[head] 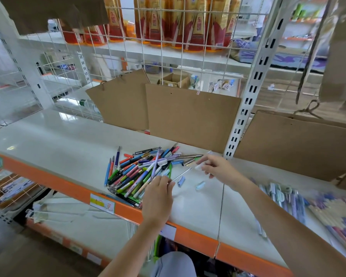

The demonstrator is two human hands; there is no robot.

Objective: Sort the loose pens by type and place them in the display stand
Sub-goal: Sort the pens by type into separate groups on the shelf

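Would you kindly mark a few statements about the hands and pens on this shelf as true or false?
1. The pile of loose pens lies on the white shelf. True.
2. The right hand holds a pale pen. True.
3. The left hand rests on the brown cardboard. False: it is at the pile's near edge.
4. Two small blue caps lie apart from the pile. True.
5. The shelf's front edge is green. False: orange.

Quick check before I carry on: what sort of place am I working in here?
Most likely a retail shop aisle: a white shelf with an orange price-label rail, bottled drinks stocked behind a wire grid, and a pile of loose pens.
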